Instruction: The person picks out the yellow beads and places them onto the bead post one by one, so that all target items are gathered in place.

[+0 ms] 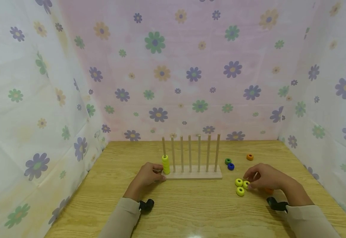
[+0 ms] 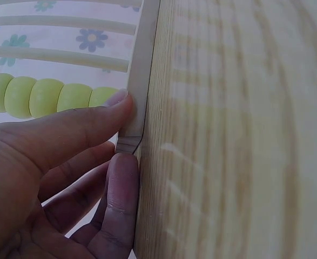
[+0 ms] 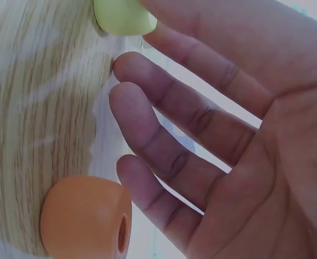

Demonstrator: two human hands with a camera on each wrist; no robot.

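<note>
A wooden peg stand (image 1: pixel 192 172) with several upright rods stands on the table. Several yellow beads (image 1: pixel 165 165) are stacked on its leftmost rod. My left hand (image 1: pixel 150 174) grips the left end of the base, the thumb beside the lowest bead in the left wrist view. My right hand (image 1: pixel 265 178) pinches a yellow bead (image 3: pixel 123 16) on the table between thumb and index finger; the other fingers are loosely bent. Two more yellow beads (image 1: pixel 238 182) lie beside it. An orange bead (image 3: pixel 82 216) sits near the little finger, mostly hidden in the head view.
Behind the yellow beads, a green bead (image 1: pixel 228 161) and a blue bead (image 1: pixel 231 166) touch, right of the stand. Another orange bead (image 1: pixel 250 157) lies farther back. Flowered cloth (image 1: pixel 191 89) walls in the wooden table (image 1: pixel 196 211) at the back and sides.
</note>
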